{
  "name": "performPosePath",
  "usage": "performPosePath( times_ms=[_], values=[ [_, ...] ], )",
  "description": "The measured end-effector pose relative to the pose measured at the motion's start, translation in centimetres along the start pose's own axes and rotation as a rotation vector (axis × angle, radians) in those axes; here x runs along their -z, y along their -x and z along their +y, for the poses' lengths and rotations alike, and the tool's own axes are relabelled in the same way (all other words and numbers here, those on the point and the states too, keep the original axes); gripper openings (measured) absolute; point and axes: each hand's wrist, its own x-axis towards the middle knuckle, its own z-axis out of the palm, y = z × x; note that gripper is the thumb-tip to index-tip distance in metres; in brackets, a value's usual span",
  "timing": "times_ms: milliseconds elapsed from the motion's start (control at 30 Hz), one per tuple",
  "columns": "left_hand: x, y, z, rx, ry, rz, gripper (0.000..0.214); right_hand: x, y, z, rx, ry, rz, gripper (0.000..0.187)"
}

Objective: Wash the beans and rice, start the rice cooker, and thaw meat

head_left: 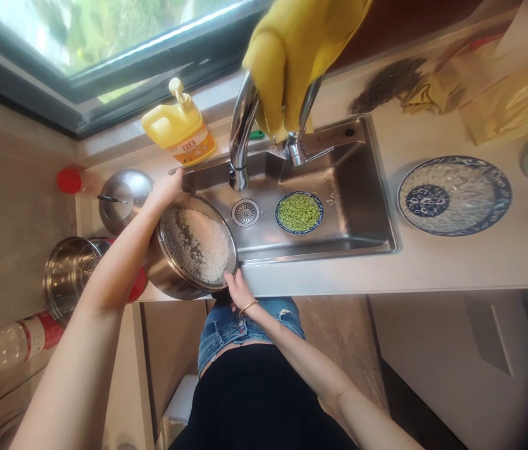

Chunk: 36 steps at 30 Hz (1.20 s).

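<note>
Between my two hands is a round steel steamer pot [173, 279], tilted toward the sink at its left end. White rice [207, 240] lies spread inside, with part of the dotted metal bottom showing. My left hand [169, 187] grips the far rim, and its fingers are partly hidden. On the near rim, close to the counter's front edge, my right hand [239, 290] is closed with the thumb on top. A blue-and-white bowl of green beans [300, 212] stands in the steel sink [348, 187], right of the drain [245, 213].
Over the sink rises a faucet [241, 134] with yellow rubber gloves [292, 56] draped on it. A yellow detergent jug [182, 128] stands behind. Left are a metal bowl [127, 200] and a steel pot [64, 275]. A patterned plate [455, 195] lies on the right counter.
</note>
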Motion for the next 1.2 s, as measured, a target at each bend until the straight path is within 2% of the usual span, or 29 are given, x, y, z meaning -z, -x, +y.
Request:
performPosePath(
  times_ms=[633,1133,1200],
  values=[
    [0.35,0.00,0.20,0.021,-0.005,-0.002,0.083,0.26,-0.17,0.05,0.009,0.007,-0.007,0.039],
    [-0.22,-0.28,0.11,0.014,0.017,0.049,0.085,0.24,-0.01,0.37,-0.009,0.033,-0.020,0.053],
    [-0.14,0.13,-0.35,0.018,0.054,0.060,0.085,0.67,-0.14,0.57,0.026,0.051,-0.006,0.051]
  ],
)
